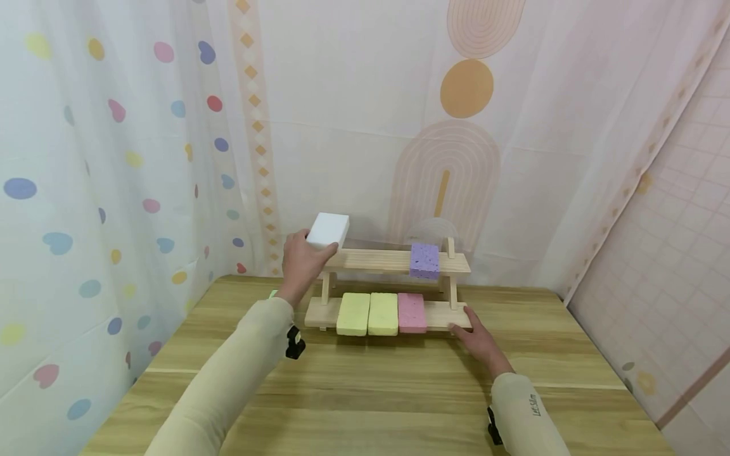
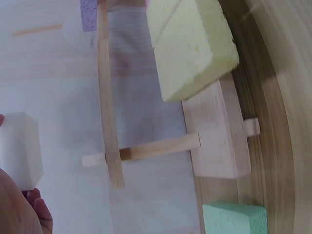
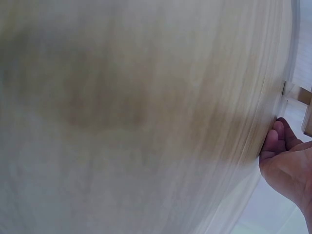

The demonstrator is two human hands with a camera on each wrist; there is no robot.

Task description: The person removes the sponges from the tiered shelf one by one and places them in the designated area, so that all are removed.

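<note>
My left hand grips a smooth white sponge by its sides, above the left end of a two-tier wooden shelf. In the left wrist view the white sponge is apart from the upper board. With thumb and fingers, my right hand holds the right end of the lower board; the right wrist view shows the hand low at the tabletop. A purple sponge lies on the upper board's right part. Two yellow sponges and a pink sponge sit side by side on the lower board.
A green sponge lies on the wooden table beside the shelf's left end, mostly hidden by the left arm in the head view. Patterned curtains hang behind and to the left. A tiled-pattern wall borders the right.
</note>
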